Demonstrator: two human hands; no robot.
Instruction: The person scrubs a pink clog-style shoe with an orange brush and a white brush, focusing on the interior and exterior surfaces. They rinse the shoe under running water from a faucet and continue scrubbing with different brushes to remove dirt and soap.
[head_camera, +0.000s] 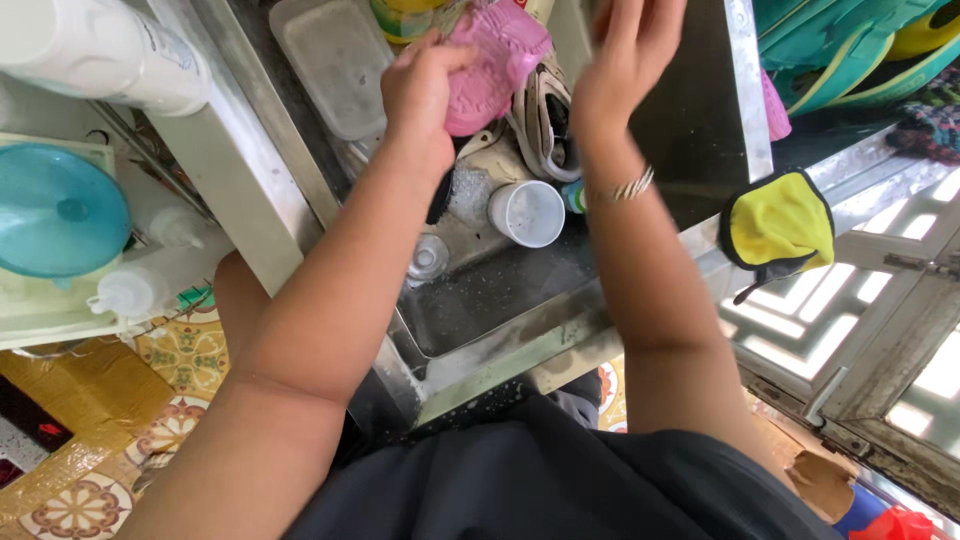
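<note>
The left hand (420, 95) is wrapped tight around a small pink rubber shoe (495, 60) at the top middle of the frame, over the steel sink (480, 300). The right hand (625, 55) is open with flat fingers and holds nothing. To wash it well, I think she should grip firmly and turn the shoe slowly. A big white plastic bottle (95, 45) lies upper left. A white cup (528, 213) stands in the sink. A yellow cloth mitt (780, 225) hangs at the right.

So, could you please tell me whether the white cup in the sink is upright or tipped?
Tipped: the white cup lies on its side, mouth towards the camera.
</note>
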